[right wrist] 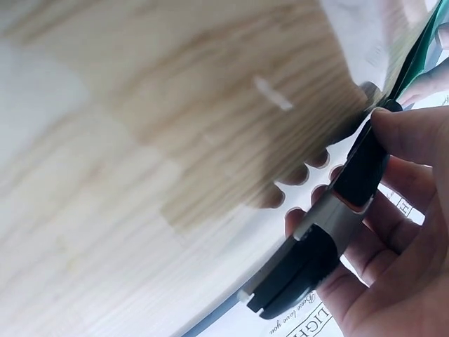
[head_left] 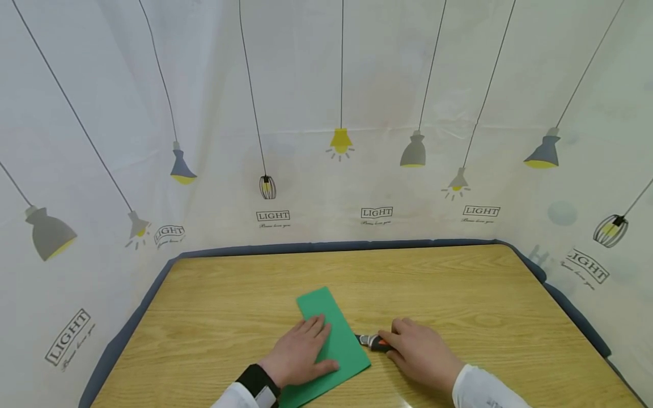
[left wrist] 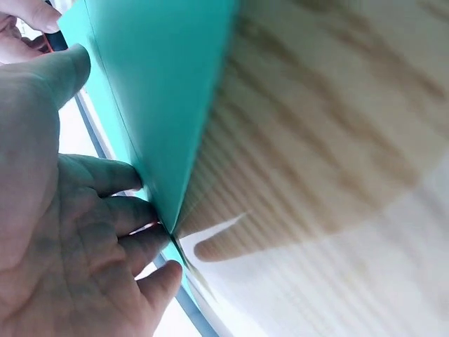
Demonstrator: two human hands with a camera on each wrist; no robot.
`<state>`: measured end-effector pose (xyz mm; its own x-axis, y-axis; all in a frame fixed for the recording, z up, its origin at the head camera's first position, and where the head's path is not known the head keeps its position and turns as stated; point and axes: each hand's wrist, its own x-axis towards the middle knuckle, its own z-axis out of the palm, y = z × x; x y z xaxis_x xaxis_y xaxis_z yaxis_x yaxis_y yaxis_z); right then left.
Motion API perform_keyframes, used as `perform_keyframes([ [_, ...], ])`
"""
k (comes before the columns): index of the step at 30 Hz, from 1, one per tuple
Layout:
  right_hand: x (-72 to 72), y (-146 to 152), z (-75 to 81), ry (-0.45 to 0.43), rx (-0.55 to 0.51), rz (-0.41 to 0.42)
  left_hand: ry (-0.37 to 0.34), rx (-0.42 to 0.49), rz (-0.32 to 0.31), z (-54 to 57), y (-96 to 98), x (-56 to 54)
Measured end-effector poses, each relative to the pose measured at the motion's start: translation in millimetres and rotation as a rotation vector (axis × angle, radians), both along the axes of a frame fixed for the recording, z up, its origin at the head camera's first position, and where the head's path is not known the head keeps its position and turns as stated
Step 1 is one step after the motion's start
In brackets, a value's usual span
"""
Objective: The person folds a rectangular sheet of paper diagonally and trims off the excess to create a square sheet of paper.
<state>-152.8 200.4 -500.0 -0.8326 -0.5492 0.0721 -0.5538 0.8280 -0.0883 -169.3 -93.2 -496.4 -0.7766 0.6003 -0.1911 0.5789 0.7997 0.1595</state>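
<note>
A green sheet (head_left: 348, 350), perhaps folded paper or card, lies slantwise on the wooden table. My left hand (head_left: 301, 352) rests palm down on it, fingers spread and fairly straight, thumb pointing right. To the right, my right hand (head_left: 422, 352) grips a utility knife (head_left: 378, 343) with a black and orange handle and a metal front part. The knife's front end meets the sheet's right edge; its tip is hidden there. In the right wrist view, thumb and fingers hold the black and silver knife body (right wrist: 335, 219). A thin line runs along the sheet (left wrist: 158, 84) in the left wrist view.
The wooden table (head_left: 245, 294) has a dark blue border (head_left: 326, 247) along its far and side edges. Behind and around it hangs a white curtain (head_left: 306, 68) printed with lamps and lettering. A black band (head_left: 257, 381) circles the left wrist.
</note>
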Motion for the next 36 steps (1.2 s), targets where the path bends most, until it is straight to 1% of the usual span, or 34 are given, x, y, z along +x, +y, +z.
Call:
perform_keyframes([
  [6, 0.7, -1.6, 0.1, -0.014, 0.004, 0.003, 0.001, 0.01, -0.013, -0.4, -0.2, -0.5],
  [11, 1.1, -1.9, -0.6, -0.015, 0.003, 0.001, 0.007, 0.003, -0.006, -0.2, 0.5, 1.0],
  [13, 1.1, -1.9, -0.6, -0.016, 0.003, 0.002, 0.007, 0.002, 0.008, -0.3, 0.9, 2.0],
  [19, 0.8, -2.0, -0.4, -0.028, -0.001, 0.004, 0.003, 0.015, 0.079, -0.3, 1.3, 3.2],
  [21, 0.6, -2.0, -0.5, -0.029, -0.001, 0.003, 0.002, 0.006, 0.088, 0.4, 1.4, 2.9],
  [26, 0.6, -2.1, -1.3, -0.022, 0.0, 0.001, 0.006, -0.042, 0.092, 3.7, 2.1, 4.1],
  [29, 0.8, -2.3, -1.9, -0.014, 0.0, 0.001, 0.008, -0.054, 0.094, 5.6, 2.4, 5.0],
  [32, 0.7, -2.9, -1.5, -0.02, 0.001, -0.011, 0.01, -0.064, 0.095, 5.0, 2.5, 4.4],
  [36, -0.3, -3.5, 0.6, -0.06, 0.01, -0.048, 0.018, -0.071, 0.094, 2.0, 2.0, 3.2],
])
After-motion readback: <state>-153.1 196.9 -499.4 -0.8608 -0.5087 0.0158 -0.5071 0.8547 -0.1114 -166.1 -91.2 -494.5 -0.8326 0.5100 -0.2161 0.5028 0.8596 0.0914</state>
